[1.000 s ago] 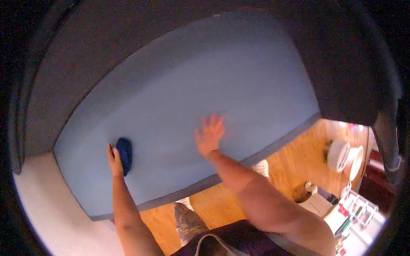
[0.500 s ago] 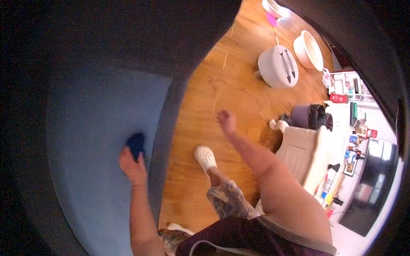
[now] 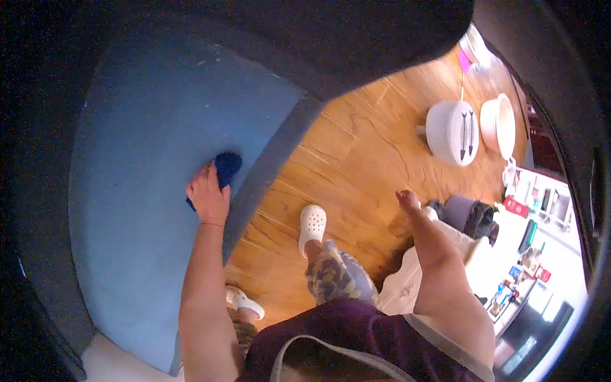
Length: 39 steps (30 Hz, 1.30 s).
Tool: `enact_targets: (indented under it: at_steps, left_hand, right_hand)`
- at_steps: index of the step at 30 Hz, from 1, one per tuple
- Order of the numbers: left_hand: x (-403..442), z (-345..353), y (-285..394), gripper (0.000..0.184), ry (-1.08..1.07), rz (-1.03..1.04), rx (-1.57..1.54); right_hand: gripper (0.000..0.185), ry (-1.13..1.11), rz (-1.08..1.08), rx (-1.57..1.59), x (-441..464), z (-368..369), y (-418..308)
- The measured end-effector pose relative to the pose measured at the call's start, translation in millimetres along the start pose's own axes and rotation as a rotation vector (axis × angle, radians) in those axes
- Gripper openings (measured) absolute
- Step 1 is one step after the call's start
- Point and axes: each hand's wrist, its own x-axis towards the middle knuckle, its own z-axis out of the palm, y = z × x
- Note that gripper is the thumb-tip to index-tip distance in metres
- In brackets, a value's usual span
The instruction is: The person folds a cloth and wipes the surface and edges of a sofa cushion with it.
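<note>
My left hand (image 3: pixel 209 195) is closed over a dark blue brush-like object (image 3: pixel 228 167) and presses it on the blue-grey cushioned surface (image 3: pixel 146 178), close to its darker edge. The underside of the object is hidden. Out over the wooden floor, my right hand (image 3: pixel 408 200) hangs in the air with its fingers curled together, touching nothing that shows. Small light specks lie on the upper part of the blue surface.
A round white stool (image 3: pixel 450 134) with dark arrow marks stands on the wooden floor (image 3: pixel 350 146) beside a pale basin (image 3: pixel 498 126). A purple-grey bin (image 3: pixel 459 211) is near a cream cabinet (image 3: pixel 407 280). Cluttered white desk (image 3: pixel 509 239) at right. White clogs (image 3: pixel 312 223) are on my feet.
The view has swung from the blue surface toward the floor and desk. My right hand has left the surface and moved over the floor. My left hand has moved the blue object near the edge.
</note>
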Motion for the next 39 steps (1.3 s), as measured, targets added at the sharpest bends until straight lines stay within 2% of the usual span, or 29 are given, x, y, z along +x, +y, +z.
enact_targets:
  at_steps: [1,3,4,5,6,7,11,12,14,16,20,22,26,32,34,39]
  left_hand:
    - [2,-5,1,0.072,-0.082,-0.005,-0.028]
    - [15,-21,12,0.069,-0.268,-0.1,-0.079]
    - [13,-20,9,0.069,-0.162,-0.034,-0.113]
    - [4,-26,6,0.068,-0.063,0.012,-0.131]
    - [9,-36,8,0.068,-0.187,-0.013,-0.179]
    - [0,-36,6,0.068,-0.114,0.038,-0.205]
    - [-5,-43,8,0.067,-0.144,0.058,-0.204]
    - [-35,-76,23,0.064,-0.107,0.062,-0.193]
    - [-29,-64,19,0.062,-0.124,0.034,-0.159]
    - [-43,-41,18,0.055,0.138,0.123,-0.207]
    - [-54,-23,12,0.055,0.12,0.06,-0.208]
    - [-58,-20,15,0.055,0.181,0.089,-0.231]
    - [-62,-28,18,0.055,0.124,0.037,-0.233]
    - [-61,-6,17,0.049,0.173,0.061,-0.186]
    - [-55,-14,12,0.049,0.23,0.078,-0.213]
    - [-54,-25,13,0.051,0.173,0.06,-0.21]
  right_hand:
    - [0.051,0.05,0.069,-0.009,-8,-12,-20]
    - [0.056,0.261,-0.021,-0.027,21,-24,3]
    - [0.06,0.218,0.098,-0.042,18,-60,-19]
    - [0.064,0.135,0.172,0.122,54,-73,13]
    - [0.063,0.129,0.18,0.166,73,-83,23]
    - [0.063,0.139,0.154,0.185,77,-91,22]
    - [0.061,0.126,0.084,0.293,91,-91,11]
    - [0.061,0.111,0.059,0.336,79,-87,20]
    - [0.06,0.08,0.065,0.388,80,-83,20]
    - [0.06,0.06,0.067,0.417,80,-77,15]
    - [0.058,0.018,0.077,0.422,76,-73,7]
    - [0.057,0.007,0.072,0.423,71,-73,5]
    - [0.056,-0.006,0.077,0.423,67,-73,6]
    - [0.054,-0.041,0.101,0.426,55,-71,11]
    - [0.053,-0.049,0.115,0.435,47,-74,9]
    - [0.051,-0.067,0.1,0.451,32,-76,3]
